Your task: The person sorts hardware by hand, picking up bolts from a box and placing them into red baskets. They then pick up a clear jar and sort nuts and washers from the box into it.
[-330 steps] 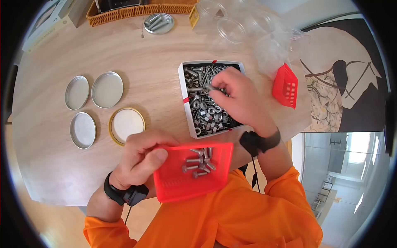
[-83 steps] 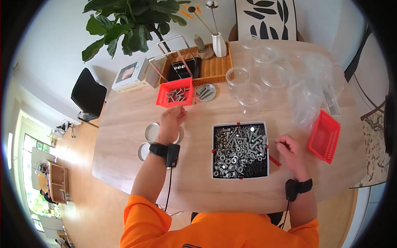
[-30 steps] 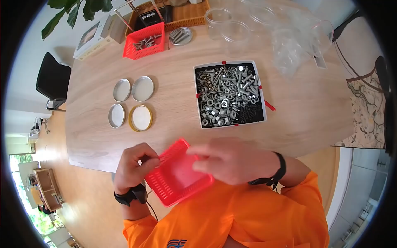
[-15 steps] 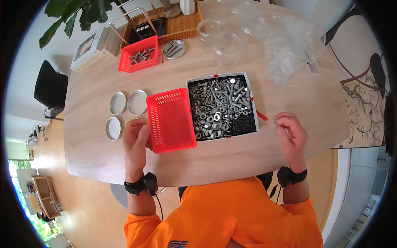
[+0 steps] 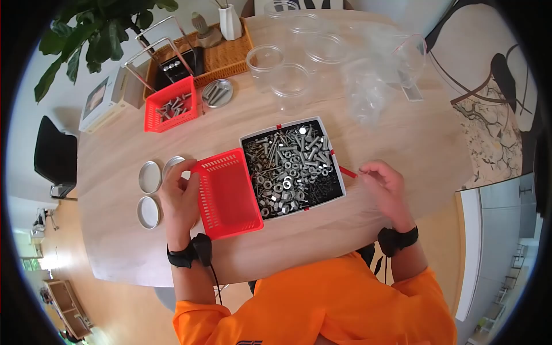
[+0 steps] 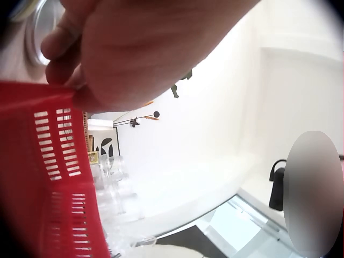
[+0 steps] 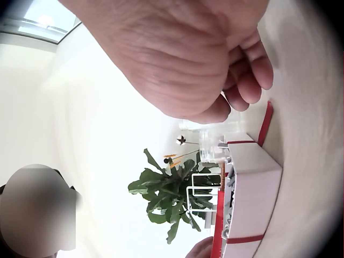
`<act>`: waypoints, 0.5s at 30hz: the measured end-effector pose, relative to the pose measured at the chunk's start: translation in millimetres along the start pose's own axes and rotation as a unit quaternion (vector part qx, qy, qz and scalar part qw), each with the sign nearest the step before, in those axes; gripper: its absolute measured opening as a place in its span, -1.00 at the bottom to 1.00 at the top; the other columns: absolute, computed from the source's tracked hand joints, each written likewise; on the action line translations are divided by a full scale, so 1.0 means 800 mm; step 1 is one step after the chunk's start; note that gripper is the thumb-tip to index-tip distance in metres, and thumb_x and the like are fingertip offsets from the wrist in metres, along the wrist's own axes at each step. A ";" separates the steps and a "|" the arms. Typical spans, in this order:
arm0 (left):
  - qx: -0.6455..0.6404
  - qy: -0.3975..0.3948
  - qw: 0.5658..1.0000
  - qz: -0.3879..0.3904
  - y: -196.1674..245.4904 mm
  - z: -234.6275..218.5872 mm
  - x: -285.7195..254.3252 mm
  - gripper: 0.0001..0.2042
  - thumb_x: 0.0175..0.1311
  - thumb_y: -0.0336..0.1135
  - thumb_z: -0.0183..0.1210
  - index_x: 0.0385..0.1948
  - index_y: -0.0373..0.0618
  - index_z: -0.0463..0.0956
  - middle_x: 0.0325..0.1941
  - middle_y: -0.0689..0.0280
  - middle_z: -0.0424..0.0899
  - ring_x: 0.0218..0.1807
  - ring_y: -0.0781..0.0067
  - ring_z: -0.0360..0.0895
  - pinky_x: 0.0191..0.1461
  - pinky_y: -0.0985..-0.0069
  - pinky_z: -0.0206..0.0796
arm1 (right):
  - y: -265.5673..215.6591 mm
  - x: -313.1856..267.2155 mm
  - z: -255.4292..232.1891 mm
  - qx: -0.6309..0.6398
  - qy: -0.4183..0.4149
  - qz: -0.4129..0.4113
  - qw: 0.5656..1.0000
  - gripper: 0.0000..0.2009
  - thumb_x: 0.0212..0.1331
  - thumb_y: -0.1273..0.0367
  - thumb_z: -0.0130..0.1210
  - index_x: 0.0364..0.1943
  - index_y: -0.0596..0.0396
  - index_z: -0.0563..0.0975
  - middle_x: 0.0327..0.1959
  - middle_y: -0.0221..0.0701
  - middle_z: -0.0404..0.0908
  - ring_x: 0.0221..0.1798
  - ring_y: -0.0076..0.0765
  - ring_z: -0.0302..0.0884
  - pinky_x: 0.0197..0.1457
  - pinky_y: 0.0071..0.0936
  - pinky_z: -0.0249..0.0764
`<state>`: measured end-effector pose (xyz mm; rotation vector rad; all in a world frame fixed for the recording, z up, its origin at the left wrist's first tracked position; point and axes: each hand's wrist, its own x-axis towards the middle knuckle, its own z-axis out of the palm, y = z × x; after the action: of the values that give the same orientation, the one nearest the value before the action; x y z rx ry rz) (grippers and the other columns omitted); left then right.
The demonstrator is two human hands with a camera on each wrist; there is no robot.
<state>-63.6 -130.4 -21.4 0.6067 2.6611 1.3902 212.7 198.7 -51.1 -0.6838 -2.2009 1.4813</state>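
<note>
My left hand (image 5: 180, 201) grips the left rim of an empty red basket (image 5: 231, 195), thumb and fingers pinching its edge; in the left wrist view the slotted wall of the basket (image 6: 59, 145) hangs below the fingers. The basket sits directly left of a white-edged box (image 5: 339, 175) filled with bolts, nuts and screws (image 5: 287, 167). To the right of the box, my right hand (image 5: 385, 192) hovers with loosely bent fingers near a red strip (image 5: 348, 172). In the right wrist view that hand (image 7: 188, 64) holds nothing visible.
Round metal lids (image 5: 150, 177) lie left of the left hand. Farther back are a red basket of bolts (image 5: 172, 106), a dish with metal pieces (image 5: 217, 93), a wicker tray (image 5: 230, 57), clear plastic cups (image 5: 289, 86) and clear bags (image 5: 368, 92).
Since a second ago, the red basket has gone from near my lap to the box's left side. My right hand has left it and moved right of the box. The head view has also shifted.
</note>
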 end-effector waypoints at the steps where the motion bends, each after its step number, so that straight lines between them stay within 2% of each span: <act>1: -0.021 -0.002 1.000 -0.012 -0.007 0.001 0.000 -0.74 0.36 -0.52 0.21 0.05 -0.28 0.64 -0.15 0.32 0.70 -0.45 0.68 0.46 -0.34 0.60 0.35 | -0.012 0.005 0.004 -0.010 -0.004 -0.019 1.000 -0.87 0.34 0.52 0.20 -0.08 0.16 0.64 -0.27 -0.51 0.64 -0.27 -0.63 0.54 -0.13 -0.62 0.45; 4: -0.142 -0.009 0.988 -0.056 -0.023 0.004 -0.002 -0.74 0.40 -0.52 0.19 0.07 -0.30 0.63 -0.19 0.36 0.68 -0.45 0.75 0.44 -0.36 0.66 0.32 | -0.048 0.031 0.016 -0.075 -0.025 -0.086 0.993 -0.88 0.32 0.51 0.21 -0.11 0.13 0.66 -0.32 -0.42 0.63 -0.30 -0.47 0.57 -0.15 -0.55 0.48; 5: -0.191 0.009 0.981 -0.029 -0.024 0.011 -0.003 -0.74 0.42 -0.51 0.18 0.10 -0.31 0.62 -0.16 0.36 0.67 -0.42 0.80 0.45 -0.36 0.69 0.30 | -0.059 0.044 0.021 -0.102 -0.033 -0.112 0.988 -0.88 0.31 0.51 0.22 -0.12 0.12 0.66 -0.34 -0.39 0.63 -0.30 -0.40 0.58 -0.17 -0.52 0.50; 8: -0.199 0.033 0.978 -0.048 -0.036 0.017 -0.006 -0.72 0.43 -0.50 0.18 0.13 -0.30 0.60 -0.13 0.35 0.67 -0.40 0.80 0.48 -0.36 0.69 0.30 | -0.086 0.085 0.053 -0.190 -0.048 -0.174 0.965 -0.92 0.26 0.43 0.26 -0.23 0.12 0.68 -0.37 -0.33 0.63 -0.27 -0.17 0.60 -0.17 -0.30 0.52; 11: -0.196 0.025 0.979 -0.057 -0.036 0.018 -0.010 -0.71 0.44 -0.46 0.18 0.14 -0.27 0.58 -0.24 0.39 0.65 -0.43 0.82 0.43 -0.36 0.70 0.25 | -0.092 0.128 0.096 -0.357 -0.016 -0.255 0.899 -0.86 0.23 0.32 0.29 -0.35 0.09 0.67 -0.39 -0.31 0.63 -0.21 -0.02 0.60 -0.15 -0.12 0.51; 12: -0.195 0.023 0.979 -0.061 -0.035 0.017 -0.012 -0.71 0.44 -0.45 0.19 0.15 -0.25 0.58 -0.27 0.41 0.64 -0.44 0.83 0.41 -0.37 0.70 0.23 | -0.092 0.137 0.107 -0.407 -0.024 -0.235 0.882 -0.84 0.22 0.30 0.29 -0.37 0.08 0.67 -0.39 -0.31 0.63 -0.21 -0.03 0.61 -0.13 -0.11 0.51; 14: -0.163 0.000 0.984 -0.071 -0.031 0.012 -0.014 -0.70 0.49 -0.47 0.13 0.20 -0.29 0.52 -0.17 0.34 0.69 -0.33 0.75 0.54 -0.27 0.70 0.35 | -0.089 0.150 0.126 -0.504 -0.042 -0.196 0.840 -0.81 0.20 0.26 0.31 -0.42 0.06 0.66 -0.39 -0.30 0.64 -0.20 -0.03 0.63 -0.11 -0.09 0.50; 15: -0.149 -0.012 0.986 -0.076 -0.030 0.009 -0.014 -0.69 0.51 -0.48 0.11 0.22 -0.30 0.50 -0.11 0.31 0.72 -0.28 0.72 0.61 -0.22 0.69 0.41 | -0.087 0.153 0.130 -0.511 -0.042 -0.197 0.836 -0.80 0.19 0.25 0.31 -0.44 0.07 0.66 -0.42 -0.30 0.63 -0.21 -0.01 0.63 -0.12 -0.07 0.51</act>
<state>-59.1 -141.2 -46.6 0.3789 2.3553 1.6745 42.8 172.8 -17.0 -0.3791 -2.8896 0.0339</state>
